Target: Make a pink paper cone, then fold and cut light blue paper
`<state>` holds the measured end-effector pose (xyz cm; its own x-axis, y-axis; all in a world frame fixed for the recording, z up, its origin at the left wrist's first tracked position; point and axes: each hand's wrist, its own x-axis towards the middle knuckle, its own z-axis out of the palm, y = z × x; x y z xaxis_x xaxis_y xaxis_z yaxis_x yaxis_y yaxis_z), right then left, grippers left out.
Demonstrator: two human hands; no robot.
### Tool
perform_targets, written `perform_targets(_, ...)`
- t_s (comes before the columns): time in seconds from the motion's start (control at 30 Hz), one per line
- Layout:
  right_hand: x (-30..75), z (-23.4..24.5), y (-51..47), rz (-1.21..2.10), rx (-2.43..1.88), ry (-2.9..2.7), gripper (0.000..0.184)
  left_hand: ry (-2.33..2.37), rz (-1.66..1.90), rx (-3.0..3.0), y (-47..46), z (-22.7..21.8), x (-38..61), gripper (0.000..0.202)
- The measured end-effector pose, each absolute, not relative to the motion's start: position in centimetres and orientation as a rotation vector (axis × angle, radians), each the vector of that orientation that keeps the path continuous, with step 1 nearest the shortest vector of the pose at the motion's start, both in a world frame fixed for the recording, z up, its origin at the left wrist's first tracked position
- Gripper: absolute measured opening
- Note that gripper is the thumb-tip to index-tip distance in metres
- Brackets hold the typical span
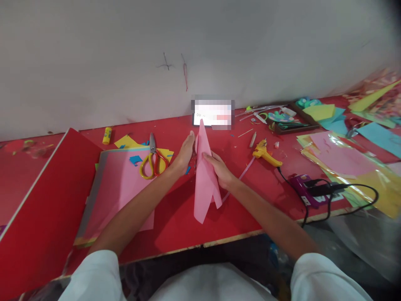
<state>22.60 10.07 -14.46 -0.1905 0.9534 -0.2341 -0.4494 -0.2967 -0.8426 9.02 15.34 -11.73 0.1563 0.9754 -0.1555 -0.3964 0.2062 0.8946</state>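
A sheet of pink paper (204, 179), folded or rolled into a tall pointed shape, stands upright over the middle of the red table. My right hand (220, 170) grips its right side, thumb on the near face and the other fingers partly hidden. Just left of the paper is my left hand (184, 155), its fingers stretched out and pointing away from me; whether it touches the paper cannot be made out. Scissors (152, 156) with yellow and red handles lie to the left of that hand, on yellow paper pieces and pink sheets (125, 184).
A yellow glue gun (266, 153) lies to the right, its cord running to a purple power strip (305, 190). A glue stick (107, 136), a red folder (40, 200) and a lit screen (216, 117) surround the work. Plastic-wrapped coloured paper (344, 159) covers the far right.
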Motion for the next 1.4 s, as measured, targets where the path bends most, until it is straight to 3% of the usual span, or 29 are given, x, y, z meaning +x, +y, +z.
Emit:
perform_targets(0.1,23.1,-14.4,10.2,1.744,-0.938,-0.754,0.043,0.813,1.102,0.883,15.8,-11.8,8.6,0.054)
perform_targets(0.33,22.7,-14.4,10.0,1.812,-0.869,-0.776,0.047,0.792,1.057,0.862,15.4,-12.1,8.7,0.038)
perform_targets(0.67,22.5,-14.9,10.0,1.855,-0.875,-0.707,0.049,0.767,0.982,0.948,14.5,-12.4,9.1,0.044)
perform_targets(1.13,22.0,-15.9,10.2,1.683,-0.984,-0.837,0.050,0.737,1.083,0.838,14.1,-13.9,9.9,0.040)
perform_targets(1.4,22.9,-15.8,10.8,1.303,-1.059,-1.358,0.057,0.810,1.231,0.878,13.9,-10.8,9.5,0.040)
